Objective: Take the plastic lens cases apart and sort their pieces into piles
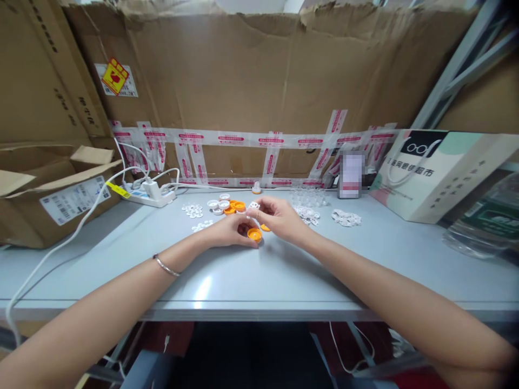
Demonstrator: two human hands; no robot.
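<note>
My left hand (231, 231) is closed on a round orange plastic cap (254, 235), held low over the table with its hollow side up. My right hand (279, 216) pinches a small white plastic piece (254, 205) just above and behind that cap. Part of another orange piece (265, 228) shows beneath my right fingers. Behind my hands lie several orange caps (230, 208) and white caps (219, 207) in a loose group. Small white rings (192, 210) are scattered to their left. My fingers hide some of the group.
Clear plastic parts (312, 197) and white pieces (346, 218) lie to the right. An assembled piece (256, 187) stands at the back. Around the edges are a phone (351, 174), a printed box (430, 178), a water bottle (486, 216), a power strip (154, 197) and an open carton (52, 189).
</note>
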